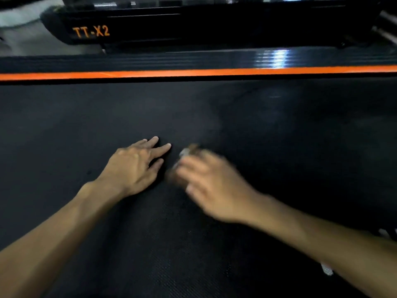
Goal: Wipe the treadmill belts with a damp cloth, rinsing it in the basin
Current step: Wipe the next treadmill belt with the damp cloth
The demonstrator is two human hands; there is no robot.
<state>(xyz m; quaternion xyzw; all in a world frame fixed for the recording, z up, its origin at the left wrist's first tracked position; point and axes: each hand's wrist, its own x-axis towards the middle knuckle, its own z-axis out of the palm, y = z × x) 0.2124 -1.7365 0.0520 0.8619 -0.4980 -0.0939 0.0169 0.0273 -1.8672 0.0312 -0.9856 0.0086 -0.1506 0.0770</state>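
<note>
Head view: the dark treadmill belt (107,117) fills the frame. The left hand (134,166) lies flat on the belt, fingers straight and spread. Just right of it, the right hand (211,186) is motion-blurred; its fingers appear curled over a pale cloth (185,153) on the belt, the grip not clearly resolved. An orange stripe (193,72) borders the belt's far edge. Beyond it stands a second machine marked "TT-X2" (91,32).
</note>
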